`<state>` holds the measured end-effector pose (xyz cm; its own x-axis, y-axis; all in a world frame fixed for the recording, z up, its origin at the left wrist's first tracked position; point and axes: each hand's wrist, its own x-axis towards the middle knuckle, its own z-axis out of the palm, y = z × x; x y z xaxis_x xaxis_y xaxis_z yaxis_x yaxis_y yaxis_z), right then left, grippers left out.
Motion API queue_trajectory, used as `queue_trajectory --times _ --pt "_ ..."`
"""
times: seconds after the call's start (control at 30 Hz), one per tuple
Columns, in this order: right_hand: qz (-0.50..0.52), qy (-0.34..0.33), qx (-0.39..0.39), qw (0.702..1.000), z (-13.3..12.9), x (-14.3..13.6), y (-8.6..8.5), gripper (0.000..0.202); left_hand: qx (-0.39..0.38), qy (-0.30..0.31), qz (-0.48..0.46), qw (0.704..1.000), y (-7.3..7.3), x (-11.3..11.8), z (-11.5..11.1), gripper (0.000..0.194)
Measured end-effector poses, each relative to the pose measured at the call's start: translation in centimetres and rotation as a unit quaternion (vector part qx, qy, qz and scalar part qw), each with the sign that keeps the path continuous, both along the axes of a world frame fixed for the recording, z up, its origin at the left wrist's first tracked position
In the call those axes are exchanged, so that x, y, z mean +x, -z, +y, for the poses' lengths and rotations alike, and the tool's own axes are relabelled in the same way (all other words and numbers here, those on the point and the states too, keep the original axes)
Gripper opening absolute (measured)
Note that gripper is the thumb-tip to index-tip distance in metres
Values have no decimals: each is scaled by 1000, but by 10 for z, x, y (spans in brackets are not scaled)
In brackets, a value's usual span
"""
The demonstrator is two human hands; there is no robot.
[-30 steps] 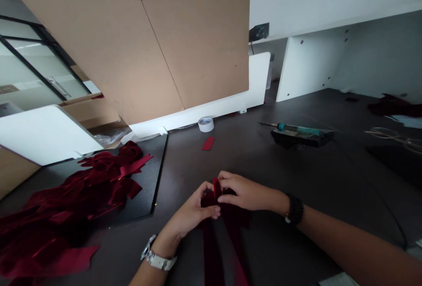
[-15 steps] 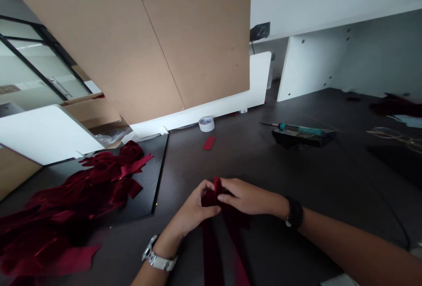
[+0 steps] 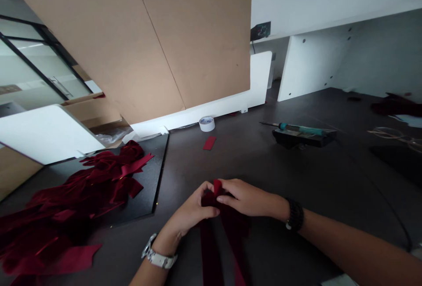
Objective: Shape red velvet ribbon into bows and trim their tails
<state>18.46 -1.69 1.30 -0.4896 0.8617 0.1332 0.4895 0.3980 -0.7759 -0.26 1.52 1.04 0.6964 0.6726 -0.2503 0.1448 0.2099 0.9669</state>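
Observation:
A dark red velvet ribbon (image 3: 211, 246) is gathered between my two hands low in the middle of the view, its long tails hanging toward the bottom edge. My left hand (image 3: 194, 204), with a white-strapped watch at the wrist, curls its fingers and thumb around the left side of the folded part. From the right, my right hand (image 3: 244, 196) pinches a short upright loop of the same ribbon between thumb and fingers. A dark beaded bracelet circles that wrist. The fingers partly cover how the ribbon is folded.
To the left, a heap of red velvet bows (image 3: 112, 176) lies on a black board (image 3: 154, 180). Beyond my hands are a roll of white tape (image 3: 207, 124) and a small red piece (image 3: 209, 143). A teal-handled soldering iron (image 3: 303, 129) rests on a dark block at right; eyeglasses (image 3: 392, 135) lie farther right.
The upright ribbon loop has bent over slightly and looks wider at the top. The hanging tails have shifted a little to the left; both hands stay in nearly the same place.

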Motion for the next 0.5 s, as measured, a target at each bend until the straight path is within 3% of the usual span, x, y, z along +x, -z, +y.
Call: queue_trajectory --times 0.23,0.5 --pt "59 1 10 998 4 3 1 7 -8 -22 11 1000 10 -1 2 40" --pt "53 0 22 998 4 2 3 7 -13 -28 -6 999 7 0 0 42"
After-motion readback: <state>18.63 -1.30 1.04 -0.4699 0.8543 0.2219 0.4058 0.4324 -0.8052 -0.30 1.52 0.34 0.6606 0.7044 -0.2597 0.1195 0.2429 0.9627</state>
